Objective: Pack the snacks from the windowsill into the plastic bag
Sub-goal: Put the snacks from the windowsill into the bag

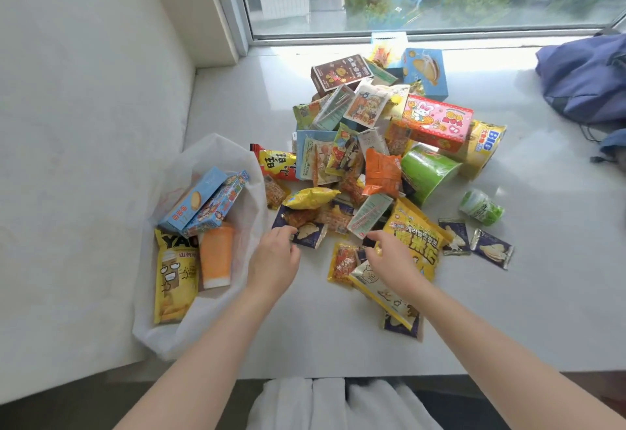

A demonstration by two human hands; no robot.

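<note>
A heap of several snack packets and boxes (379, 155) covers the middle of the white windowsill (542, 294). To the left lies an open white plastic bag (233, 158) holding two blue boxes (203, 202), a yellow chip packet (174, 280) and an orange cup (216, 253). My left hand (274, 263) pinches the edge of a small dark blue packet (310, 234) at the near side of the heap. My right hand (389, 256) reaches over a large yellow packet (418, 236), its fingers curled onto small packets beneath; what it holds is hidden.
A blue backpack (586, 83) lies at the right end of the sill. A green tub (426, 172) and a small green-white packet (481, 207) lie to the right of the heap. Two dark blue packets (474, 239) sit apart. The window glass is behind.
</note>
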